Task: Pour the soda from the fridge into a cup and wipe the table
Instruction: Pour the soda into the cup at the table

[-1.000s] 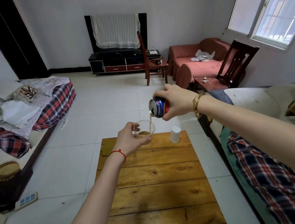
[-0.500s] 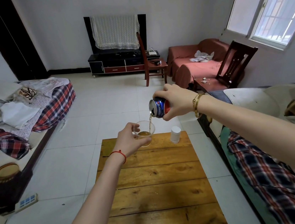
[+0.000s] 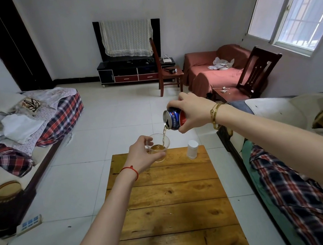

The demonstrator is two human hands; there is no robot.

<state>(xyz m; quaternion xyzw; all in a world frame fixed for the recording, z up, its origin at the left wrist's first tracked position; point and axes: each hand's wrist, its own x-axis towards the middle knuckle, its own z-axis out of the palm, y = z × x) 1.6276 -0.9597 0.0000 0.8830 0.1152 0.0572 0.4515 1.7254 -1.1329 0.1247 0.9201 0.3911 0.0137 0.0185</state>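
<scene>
My right hand [image 3: 193, 112] grips a blue and red soda can [image 3: 173, 119], tipped on its side with the mouth to the left. A thin brown stream falls from it into a clear plastic cup [image 3: 159, 148]. My left hand [image 3: 143, 155] holds that cup just above the far end of the wooden table [image 3: 172, 202]. Brown soda fills the lower part of the cup.
A small white upside-down cup [image 3: 192, 149] stands at the table's far right corner. A sofa with a plaid cover [image 3: 299, 191] runs along the right, another with clothes [image 3: 25, 127] along the left. Wooden chairs [image 3: 166, 75] and a TV cabinet stand beyond on white tile floor.
The pour goes on and the soda level in the cup has risen slightly. Both hands keep almost the same places.
</scene>
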